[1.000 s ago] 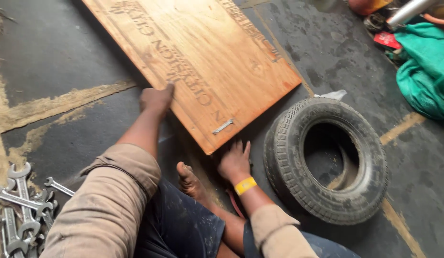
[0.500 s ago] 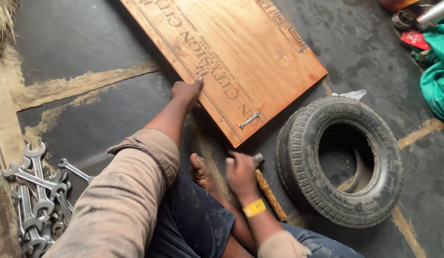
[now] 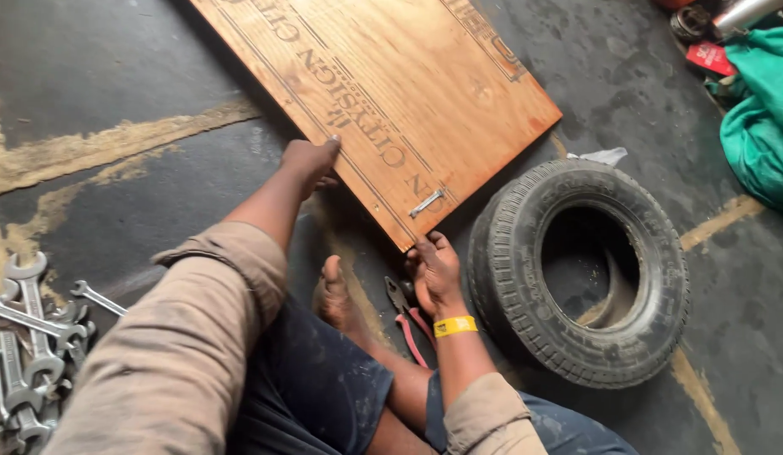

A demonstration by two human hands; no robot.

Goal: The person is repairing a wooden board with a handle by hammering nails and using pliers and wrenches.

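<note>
Both hands grip the wooden board: left hand (image 3: 310,160) on its edge, right hand (image 3: 434,268) at its corner, seemingly having dropped the pliers (image 3: 406,313) beside the tyre (image 3: 577,270); spanners (image 3: 29,337) lie left.

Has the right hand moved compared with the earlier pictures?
Yes. The right hand now grips the wooden board's near corner, above the pliers, beside the tyre.

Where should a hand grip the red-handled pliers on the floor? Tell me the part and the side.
Grip the red-handled pliers by the two red handles, coming from the near side, by the person's legs. The handles point back that way and lie bare on the floor, while the metal jaws point toward the wooden board, close beside the right hand.
</note>
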